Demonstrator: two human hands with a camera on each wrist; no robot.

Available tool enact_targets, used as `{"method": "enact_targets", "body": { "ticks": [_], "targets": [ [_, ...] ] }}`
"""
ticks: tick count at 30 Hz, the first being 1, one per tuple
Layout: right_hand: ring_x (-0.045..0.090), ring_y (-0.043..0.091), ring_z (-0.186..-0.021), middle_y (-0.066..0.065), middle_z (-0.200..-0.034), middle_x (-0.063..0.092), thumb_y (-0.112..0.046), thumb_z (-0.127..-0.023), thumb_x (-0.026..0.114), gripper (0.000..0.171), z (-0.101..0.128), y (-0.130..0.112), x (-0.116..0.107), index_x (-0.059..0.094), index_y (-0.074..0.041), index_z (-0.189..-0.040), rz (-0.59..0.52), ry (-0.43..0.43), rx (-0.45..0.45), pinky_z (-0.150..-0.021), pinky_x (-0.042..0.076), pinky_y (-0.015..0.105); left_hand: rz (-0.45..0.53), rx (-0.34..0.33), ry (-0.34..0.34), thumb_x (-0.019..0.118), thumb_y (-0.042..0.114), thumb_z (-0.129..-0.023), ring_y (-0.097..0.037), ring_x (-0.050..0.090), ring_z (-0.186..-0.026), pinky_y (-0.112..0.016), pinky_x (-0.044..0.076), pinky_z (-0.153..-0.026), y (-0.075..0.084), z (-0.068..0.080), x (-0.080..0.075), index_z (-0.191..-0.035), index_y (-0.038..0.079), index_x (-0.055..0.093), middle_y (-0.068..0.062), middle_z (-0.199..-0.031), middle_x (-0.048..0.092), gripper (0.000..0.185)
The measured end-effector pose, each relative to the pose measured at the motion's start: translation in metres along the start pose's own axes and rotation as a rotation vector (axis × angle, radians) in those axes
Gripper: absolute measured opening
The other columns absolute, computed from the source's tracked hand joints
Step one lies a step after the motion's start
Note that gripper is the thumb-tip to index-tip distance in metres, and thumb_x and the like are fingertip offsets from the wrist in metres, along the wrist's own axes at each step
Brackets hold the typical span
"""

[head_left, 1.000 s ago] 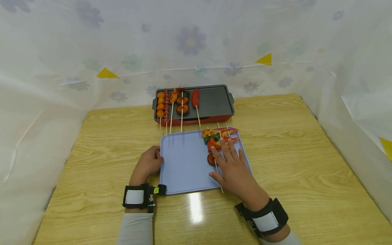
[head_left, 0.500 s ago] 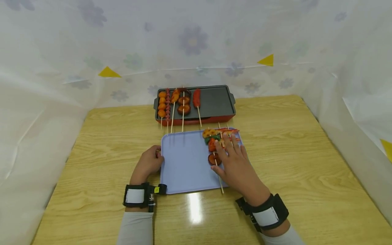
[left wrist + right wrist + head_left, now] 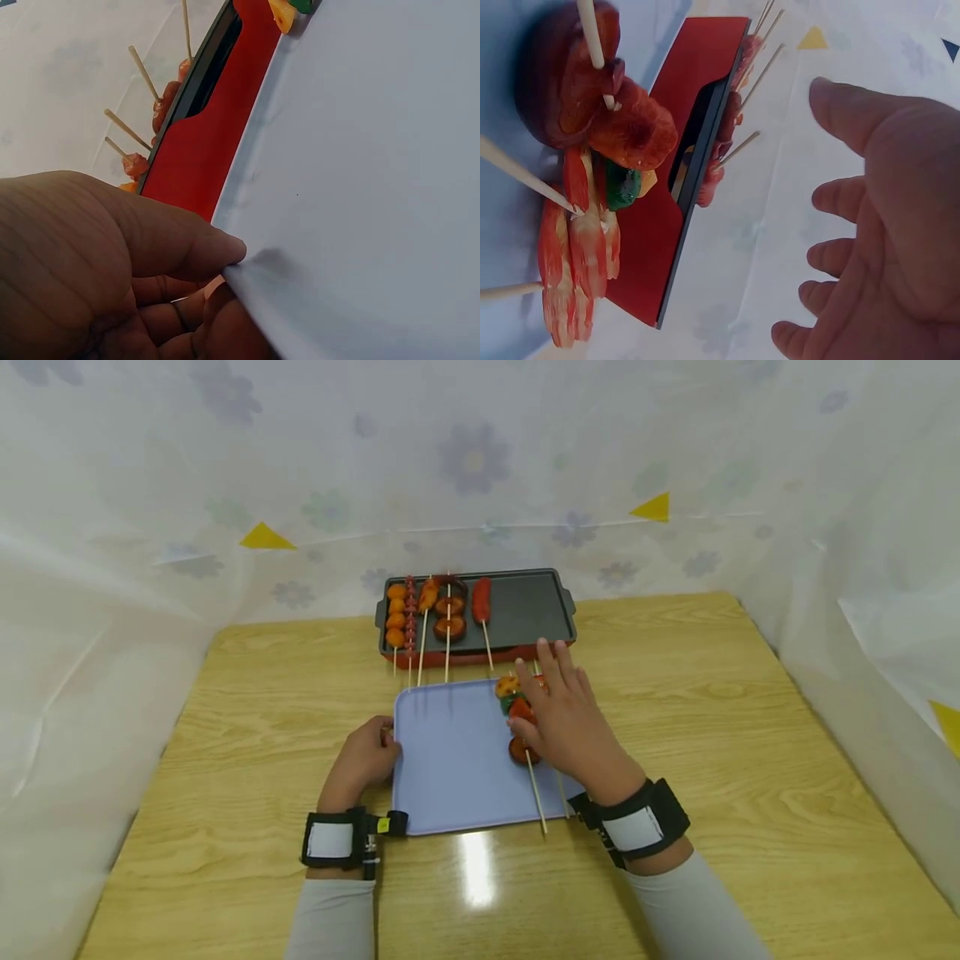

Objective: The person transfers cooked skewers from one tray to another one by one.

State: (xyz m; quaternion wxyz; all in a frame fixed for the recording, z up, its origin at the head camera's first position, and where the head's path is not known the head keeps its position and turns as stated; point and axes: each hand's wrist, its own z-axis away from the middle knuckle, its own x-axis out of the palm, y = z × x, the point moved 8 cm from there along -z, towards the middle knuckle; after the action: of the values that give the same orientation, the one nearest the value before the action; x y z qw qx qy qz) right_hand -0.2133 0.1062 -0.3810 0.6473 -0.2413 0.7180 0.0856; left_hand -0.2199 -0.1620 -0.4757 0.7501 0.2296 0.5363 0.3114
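Lavender plastic, the tray (image 3: 457, 760) lies at the middle of the wooden table (image 3: 247, 735), and the skewers (image 3: 522, 727) of shrimp, pepper and sausage lie along its right edge, directly beneath the right hand (image 3: 566, 722). Beyond the tray's far edge, the black and red grill pan (image 3: 525, 610) holds five more skewers (image 3: 427, 610) on its left half. Fingers spread and relaxed, the right hand hovers without holding anything, while the left hand (image 3: 363, 760) pinches the tray's left rim.

Probably a staged play corner: wooden table (image 3: 262, 710), floral curtain walls (image 3: 465, 460), toy grill (image 3: 525, 602) with skewers (image 3: 447, 618).
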Motion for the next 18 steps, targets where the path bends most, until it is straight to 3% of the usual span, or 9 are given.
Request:
{"method": "enact_targets", "body": {
  "ticks": [5, 11, 18],
  "targets": [
    [-0.008, 0.034, -0.149, 0.02, -0.163, -0.001, -0.042, -0.098, 0.06, 0.077, -0.019, 0.002, 0.003, 0.025, -0.009, -0.157, -0.039, -0.013, -0.012, -0.113, 0.015, 0.062, 0.014, 0.02, 0.006, 0.051, 0.007, -0.091, -0.021, 0.054, -0.075, -0.031, 0.043, -0.06, -0.001, 0.001, -0.001, -0.138, -0.005, 0.047, -0.011, -0.094, 0.056, 0.049],
    [-0.001, 0.036, -0.15, 0.02, -0.163, 0.003, -0.045, -0.097, 0.06, 0.077, -0.03, 0.001, 0.013, 0.026, -0.011, -0.157, -0.005, -0.056, -0.017, -0.112, 0.018, 0.062, 0.01, 0.007, 0.007, 0.052, 0.007, -0.091, -0.021, 0.055, -0.075, -0.03, 0.043, -0.06, -0.003, 0.003, 0.002, -0.138, -0.005, 0.048, -0.011, -0.094, 0.056, 0.048],
    [0.013, 0.041, -0.148, 0.024, -0.161, 0.014, -0.042, -0.098, 0.059, 0.072, -0.042, 0.0, 0.014, 0.032, -0.005, -0.155, -0.054, -0.008, -0.045, -0.115, 0.021, 0.054, 0.005, 0.032, 0.019, 0.052, 0.008, -0.091, -0.021, 0.054, -0.074, -0.031, 0.043, -0.059, -0.002, -0.001, 0.0, -0.137, -0.005, 0.048, -0.011, -0.093, 0.056, 0.048]
  ]
}}
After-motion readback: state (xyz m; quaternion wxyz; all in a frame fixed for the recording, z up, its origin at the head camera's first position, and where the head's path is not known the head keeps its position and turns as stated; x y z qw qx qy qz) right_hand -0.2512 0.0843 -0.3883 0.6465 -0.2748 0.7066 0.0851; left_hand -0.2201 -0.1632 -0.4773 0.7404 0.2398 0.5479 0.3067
